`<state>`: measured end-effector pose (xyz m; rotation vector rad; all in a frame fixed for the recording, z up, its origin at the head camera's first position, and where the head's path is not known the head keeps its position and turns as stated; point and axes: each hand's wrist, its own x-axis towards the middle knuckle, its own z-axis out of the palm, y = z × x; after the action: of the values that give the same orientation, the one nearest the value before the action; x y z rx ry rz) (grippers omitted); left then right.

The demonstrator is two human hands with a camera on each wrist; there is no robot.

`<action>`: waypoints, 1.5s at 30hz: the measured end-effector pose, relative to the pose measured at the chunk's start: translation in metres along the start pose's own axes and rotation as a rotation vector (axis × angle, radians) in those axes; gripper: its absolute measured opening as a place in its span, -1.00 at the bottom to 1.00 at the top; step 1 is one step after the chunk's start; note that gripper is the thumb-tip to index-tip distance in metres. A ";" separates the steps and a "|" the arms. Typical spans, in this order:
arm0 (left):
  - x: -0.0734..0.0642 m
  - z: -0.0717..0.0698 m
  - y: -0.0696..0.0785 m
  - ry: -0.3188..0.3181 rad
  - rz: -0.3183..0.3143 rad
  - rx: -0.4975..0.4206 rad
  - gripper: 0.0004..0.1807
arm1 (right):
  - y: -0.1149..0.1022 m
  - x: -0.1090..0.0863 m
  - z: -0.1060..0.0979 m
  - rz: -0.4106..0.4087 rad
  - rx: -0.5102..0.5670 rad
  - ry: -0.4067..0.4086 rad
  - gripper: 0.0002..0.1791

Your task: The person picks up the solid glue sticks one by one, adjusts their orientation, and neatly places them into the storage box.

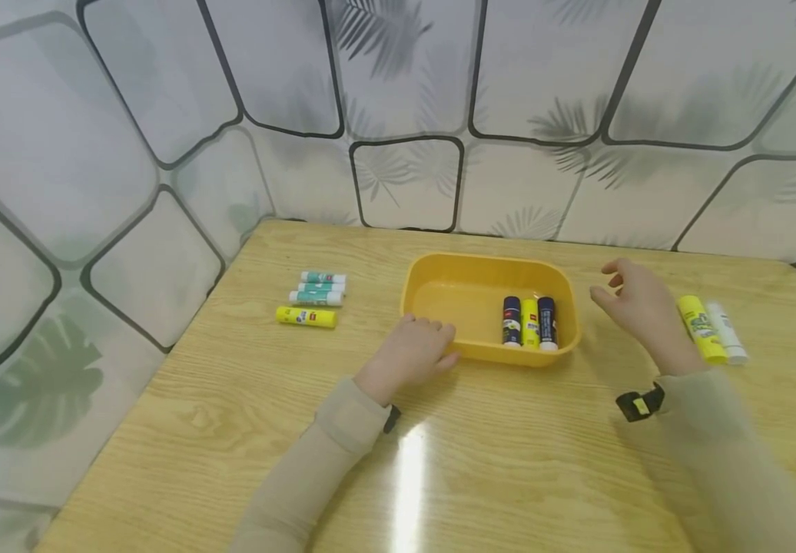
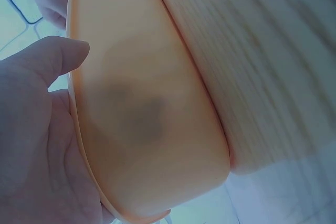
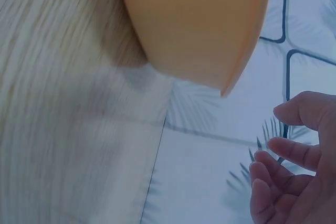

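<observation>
Yellow tray (image 1: pixel 453 301): flat on the bench (image 1: pixel 543 461); it could slide or tip if its rim is pulled unevenly.
Left hand (image 1: pixel 412 349): you pinch the tray's rim at its near left corner, thumb outside, fingers over the edge; excess pressure there would probably lift the far side.
Right hand (image 1: pixel 636 307): raised beside the tray's right end, fingers loosely bent, thumb apart, nothing held.
Tray contents: two dark sticks (image 1: pixel 512 321) and a slim yellow stick (image 1: pixel 529 324), side by side at the right end; bare floor to their left would let them roll if you jolt the tray.
Right-side pair: a large yellow stick (image 1: pixel 702 329) and a white stick (image 1: pixel 727 334), near your right wrist; a low sleeve could knock them.
Left-side group: three teal-and-white sticks (image 1: pixel 316 297) and a short yellow stick (image 1: pixel 306 316); a careless reach could scatter these round bodies.
</observation>
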<state>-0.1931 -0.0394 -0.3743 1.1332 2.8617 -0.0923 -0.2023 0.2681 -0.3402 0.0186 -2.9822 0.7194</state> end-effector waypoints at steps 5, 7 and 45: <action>0.000 0.000 0.000 -0.002 -0.002 -0.007 -0.68 | 0.010 -0.004 -0.003 0.030 -0.024 -0.021 -0.44; 0.000 0.000 0.000 -0.002 -0.003 -0.007 -0.69 | 0.014 -0.005 -0.005 0.033 -0.027 -0.032 -0.43; 0.002 0.006 -0.002 0.040 0.009 -0.013 -0.71 | 0.104 -0.011 -0.029 0.177 -0.145 -0.118 -0.30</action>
<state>-0.1958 -0.0402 -0.3802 1.1586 2.8876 -0.0513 -0.1926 0.3742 -0.3624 -0.2207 -3.1708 0.5327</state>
